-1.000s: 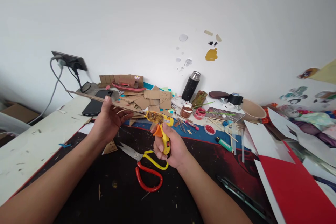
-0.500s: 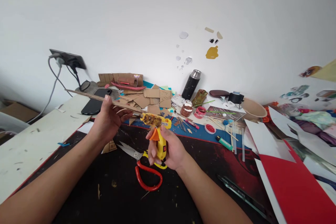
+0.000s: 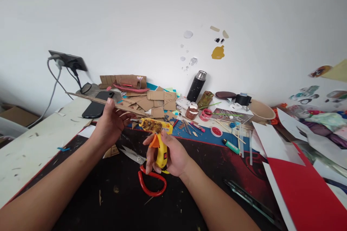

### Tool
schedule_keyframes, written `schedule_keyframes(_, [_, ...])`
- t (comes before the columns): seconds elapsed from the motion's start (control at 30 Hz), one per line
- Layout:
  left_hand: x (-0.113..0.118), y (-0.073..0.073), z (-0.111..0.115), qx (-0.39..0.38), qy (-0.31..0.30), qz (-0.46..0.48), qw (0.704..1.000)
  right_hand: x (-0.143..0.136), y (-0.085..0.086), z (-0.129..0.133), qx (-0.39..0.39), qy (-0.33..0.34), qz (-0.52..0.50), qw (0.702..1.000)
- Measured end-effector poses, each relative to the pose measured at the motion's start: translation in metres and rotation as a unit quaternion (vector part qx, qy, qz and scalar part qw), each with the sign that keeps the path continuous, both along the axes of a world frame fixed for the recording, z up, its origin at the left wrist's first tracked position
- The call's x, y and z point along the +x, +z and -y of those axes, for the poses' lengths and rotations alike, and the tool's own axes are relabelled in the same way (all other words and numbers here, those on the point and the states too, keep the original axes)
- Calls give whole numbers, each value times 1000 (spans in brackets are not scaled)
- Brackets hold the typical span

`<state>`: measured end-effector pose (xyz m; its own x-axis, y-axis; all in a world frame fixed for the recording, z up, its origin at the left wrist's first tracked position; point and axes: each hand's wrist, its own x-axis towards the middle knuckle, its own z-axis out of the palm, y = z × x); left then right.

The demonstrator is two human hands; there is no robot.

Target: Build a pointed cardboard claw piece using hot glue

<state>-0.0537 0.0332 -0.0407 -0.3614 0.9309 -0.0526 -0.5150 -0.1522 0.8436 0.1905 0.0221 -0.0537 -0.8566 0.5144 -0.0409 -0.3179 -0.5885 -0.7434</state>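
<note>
My left hand [image 3: 110, 122] is closed on a long thin strip of cardboard [image 3: 86, 97], thumb on its near side and fingers beneath. The strip slants down to the right, edge toward me. In my right hand [image 3: 171, 153] is a yellow hot glue gun [image 3: 162, 149] with an orange trigger [image 3: 154, 142]; my fingers wrap its handle. Its stained nozzle points left, close to the strip's right end; whether they touch I cannot tell. Below the glue gun, scissors [image 3: 152, 186] with red and yellow handles lie on the black mat, partly hidden by my right hand.
Behind my hands lie cardboard scraps [image 3: 154, 101], a phone [image 3: 97, 105] and a small red boat model [image 3: 131, 88]. A black flask [image 3: 196, 86], paint jars [image 3: 192, 111] and sticks stand or lie farther right. A utility knife [image 3: 248, 198] and red card [image 3: 295, 191] are at right.
The glue gun in my right hand has shifted slightly left, its nozzle now lower along the cardboard strip. My left hand keeps its hold. The whole view has shifted a little.
</note>
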Motion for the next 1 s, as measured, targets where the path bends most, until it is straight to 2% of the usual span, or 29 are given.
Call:
schedule_keyframes(0.53, [4,-2,-2,15,6,10,1000,3,5,-1,-11,-14,1,1000])
schedule_keyframes(0.8, [4,-2,0,11,2,1,1000,1,-5,-1,17,-8,14,1000])
schedule_keyframes(1.0, [3,-2,0,7,-7,-3,1000,0,1,-1,-16,-15,15,1000])
